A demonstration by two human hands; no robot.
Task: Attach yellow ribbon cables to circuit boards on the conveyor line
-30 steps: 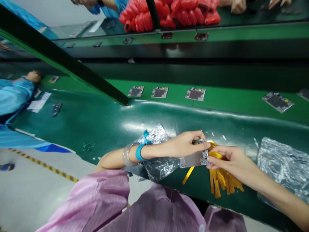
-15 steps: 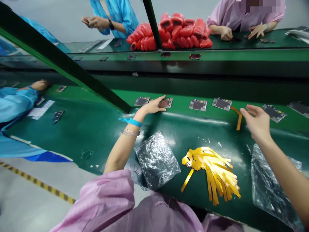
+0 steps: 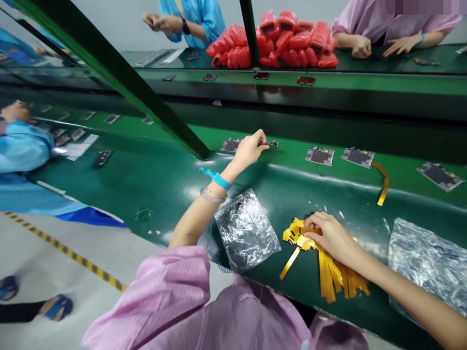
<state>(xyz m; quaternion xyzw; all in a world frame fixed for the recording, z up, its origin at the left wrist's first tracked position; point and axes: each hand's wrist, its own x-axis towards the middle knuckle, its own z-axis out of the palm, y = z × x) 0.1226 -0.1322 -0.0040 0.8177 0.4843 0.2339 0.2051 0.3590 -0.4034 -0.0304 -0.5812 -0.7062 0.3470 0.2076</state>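
My left hand [image 3: 251, 147] pinches a circuit board [image 3: 272, 144], lifted and seen nearly edge-on above the green strip. Just behind that hand lies another circuit board [image 3: 230, 145], partly covered by it. My right hand [image 3: 332, 237] is at a fanned pile of yellow flex cables [image 3: 328, 279], thumb and fingertips closed on a flex cable at its upper end. One flex cable [image 3: 290, 262] sticks out at the pile's left. Farther along the strip rests a flat board [image 3: 319, 155], then a board [image 3: 357, 156] with an orange flex cable [image 3: 384, 182] at its right end.
A crinkled plastic bag [image 3: 248, 231] lies left of the pile, another plastic bag [image 3: 430, 262] at right. A green post [image 3: 146, 92] slants across the left. Red wrapped packets [image 3: 292, 43] are heaped opposite. Co-workers sit across; a blue sleeve [image 3: 25, 146] is at left.
My left hand has picked the circuit board up off the strip and tilted it. My right hand has moved from beside the orange flex cable down and left to the pile. The view has shifted.
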